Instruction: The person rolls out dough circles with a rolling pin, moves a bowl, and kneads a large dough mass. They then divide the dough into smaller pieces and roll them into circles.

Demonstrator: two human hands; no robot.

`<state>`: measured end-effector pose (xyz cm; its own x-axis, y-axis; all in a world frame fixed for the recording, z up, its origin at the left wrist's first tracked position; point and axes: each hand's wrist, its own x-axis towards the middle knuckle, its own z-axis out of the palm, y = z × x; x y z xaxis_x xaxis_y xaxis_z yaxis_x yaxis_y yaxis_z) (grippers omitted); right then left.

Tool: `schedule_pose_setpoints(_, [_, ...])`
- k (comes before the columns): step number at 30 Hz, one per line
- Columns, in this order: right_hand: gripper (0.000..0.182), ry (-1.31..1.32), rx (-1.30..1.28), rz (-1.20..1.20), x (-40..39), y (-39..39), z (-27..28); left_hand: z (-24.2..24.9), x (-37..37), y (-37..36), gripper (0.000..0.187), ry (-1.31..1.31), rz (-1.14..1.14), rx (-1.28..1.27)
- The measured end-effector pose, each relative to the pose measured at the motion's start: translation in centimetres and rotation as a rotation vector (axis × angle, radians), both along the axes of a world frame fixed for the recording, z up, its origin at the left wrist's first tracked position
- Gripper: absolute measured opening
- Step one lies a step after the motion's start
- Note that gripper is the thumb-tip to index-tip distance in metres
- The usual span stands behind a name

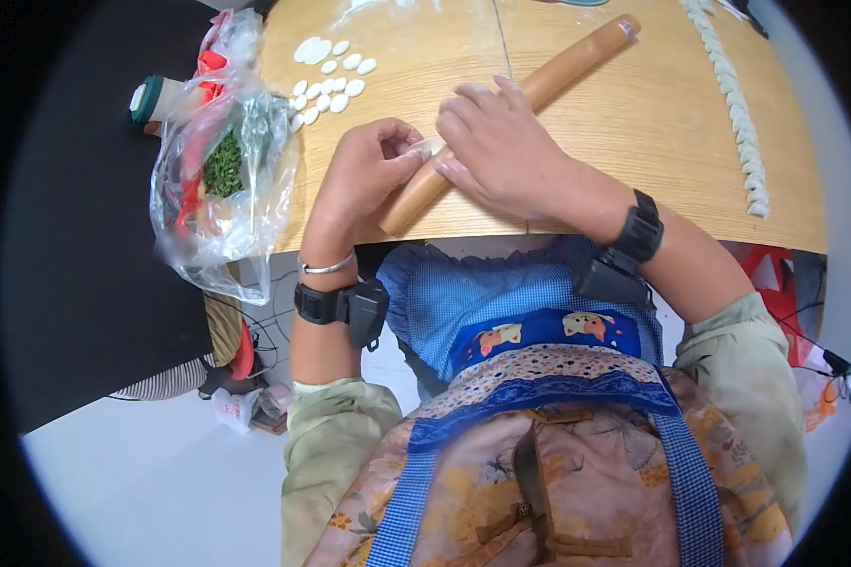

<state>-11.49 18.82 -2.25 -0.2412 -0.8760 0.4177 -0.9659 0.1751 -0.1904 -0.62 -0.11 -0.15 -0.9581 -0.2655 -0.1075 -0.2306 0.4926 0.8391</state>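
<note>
**A:** ok so where's the thing being worked on? I see a long tan wooden rolling pin (515, 118) lying slantwise on the pale wood-grain tabletop (633, 132), one end near the table's front edge, the other pointing off toward 1 o'clock.

**B:** yep, and there's a small thin white dough wrapper (423, 149) right at the pin's lower half, pinched at the fingertips of the left hand (369, 170). That hand is curled narrow, thumb and fingers closed on the wrapper's edge. You only see a sliver of the dough, the rest is hidden by fingers.

**A:** and the right hand (501, 142)?

**B:** laid flat over the middle of the pin, palm down, fingers spread toward 10 o'clock. It's pressing on it, not wrapped around it. So the wrapper sits just at 9 o'clock of the right palm, touching the pin and between both hands.

**A:** further out?

**B:** at 11 o'clock from the hands, a cluster of small white round dough pieces (331, 76) on the table. At 9 o'clock, a crumpled clear plastic bag (222, 180) with chopped green stuff and something red inside, hanging over the table's left edge. Far side, around 2 o'clock, a long row of folded white dumplings (739, 113) running along the table's right side. Black wristbands on both wrists, plus a silver bangle on the left.
</note>
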Motion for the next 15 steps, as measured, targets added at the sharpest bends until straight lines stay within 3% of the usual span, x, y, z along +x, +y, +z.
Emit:
schedule_pose_setpoints(3, [0.045,0.055,-0.010,0.000,0.7,1.8,-0.2,-0.1,-0.2,0.6,0.013,-0.035,0.029,-0.098])
schedule_pose_setpoints(6, [0.045,0.024,-0.004,-0.007,0.8,2.0,-0.3,-0.4,0.1,0.7,0.012,0.021,0.115,-0.003])
schedule_pose_setpoints(9, [0.044,0.054,-0.031,0.003,0.5,1.2,0.0,-0.2,0.8,0.6,0.011,0.010,0.110,-0.130])
schedule_pose_setpoints(12, [0.044,0.090,-0.049,0.020,-0.2,-0.7,0.2,0.2,1.0,0.4,0.019,-0.021,0.162,-0.074])
schedule_pose_setpoints(15, [0.039,-0.049,0.057,0.033,-0.9,-2.7,0.5,0.2,0.8,-0.4,0.029,-0.019,0.144,-0.069])
